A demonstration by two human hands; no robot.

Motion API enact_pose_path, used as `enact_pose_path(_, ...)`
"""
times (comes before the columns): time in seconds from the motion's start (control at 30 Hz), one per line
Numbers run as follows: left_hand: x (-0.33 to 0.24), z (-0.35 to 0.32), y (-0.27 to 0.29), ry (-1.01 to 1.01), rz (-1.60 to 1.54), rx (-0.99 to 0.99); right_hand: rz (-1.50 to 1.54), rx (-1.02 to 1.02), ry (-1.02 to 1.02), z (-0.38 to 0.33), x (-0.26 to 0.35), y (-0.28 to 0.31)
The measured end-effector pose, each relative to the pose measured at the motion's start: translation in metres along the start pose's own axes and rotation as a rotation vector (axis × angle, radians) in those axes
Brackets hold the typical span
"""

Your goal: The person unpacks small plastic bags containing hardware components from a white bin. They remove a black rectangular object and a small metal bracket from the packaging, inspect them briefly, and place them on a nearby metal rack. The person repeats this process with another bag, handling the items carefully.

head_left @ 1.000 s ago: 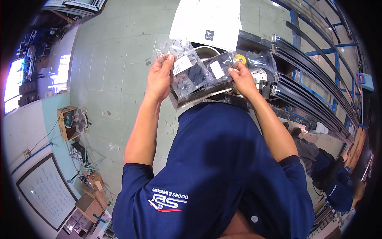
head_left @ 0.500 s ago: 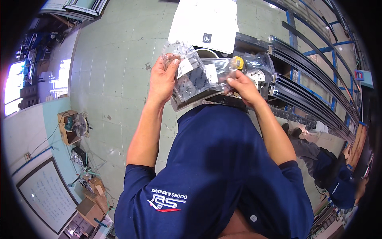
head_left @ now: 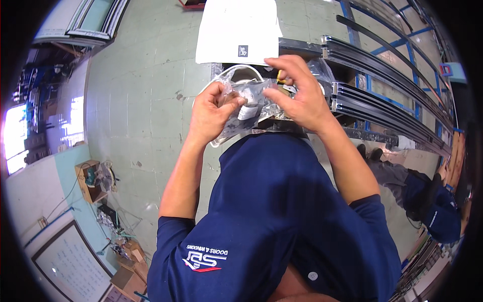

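Observation:
My left hand (head_left: 209, 115) pinches a clear plastic bag (head_left: 240, 126) between thumb and fingers. The bag is crumpled, with a white label and dark pieces showing through it; what the pieces are I cannot make out. At the bag's right side hovers my right hand (head_left: 308, 103), thumb and fingers spread apart. Its thumb is close to the bag's edge; whether they touch is unclear. Under and beyond the bag shows the curved pale rim (head_left: 246, 66) of a container. A yellow tape measure (head_left: 280, 76) is partly hidden behind my right fingers.
A large white sheet (head_left: 239, 30) lies beyond my hands. Long black metal profiles (head_left: 387, 65) stretch off to the right above a blue frame (head_left: 348, 15). Another person (head_left: 427, 201) in dark clothes is at the lower right. A boxed power tool (head_left: 92, 178) is at the left.
My right hand has let go of the bag's right end and opened, rising a little. The bag, stretched out before, is now bunched up at my left hand.

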State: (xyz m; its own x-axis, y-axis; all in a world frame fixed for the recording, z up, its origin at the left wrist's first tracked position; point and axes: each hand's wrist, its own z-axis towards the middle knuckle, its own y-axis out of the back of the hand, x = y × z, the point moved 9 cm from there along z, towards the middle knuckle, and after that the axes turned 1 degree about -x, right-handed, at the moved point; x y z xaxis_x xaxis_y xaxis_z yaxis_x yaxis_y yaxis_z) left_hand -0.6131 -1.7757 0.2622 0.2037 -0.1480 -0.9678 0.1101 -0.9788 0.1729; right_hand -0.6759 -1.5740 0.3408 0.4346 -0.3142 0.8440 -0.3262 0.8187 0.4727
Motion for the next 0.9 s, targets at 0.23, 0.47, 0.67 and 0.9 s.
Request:
enact_pose_path(0.23, 0.001, 0.002, -0.033, 0.084, -0.165, 0.215, -0.222, 0.266, 0.034, 0.005, 0.002, -0.018)
enact_pose_path(0.47, 0.054, -0.026, -0.067, 0.422, -0.692, 0.64, -0.056, 0.108, 0.028, -0.015, -0.014, -0.006)
enact_pose_path(0.67, 0.041, -0.021, -0.069, 0.335, -0.439, 0.581, 0.158, 0.212, 0.052, -0.033, -0.011, 0.002)
enact_pose_path(0.9, 0.03, -0.015, -0.075, 0.309, -0.186, 0.65, 0.055, 0.33, -0.152, -0.041, -0.034, -0.002)
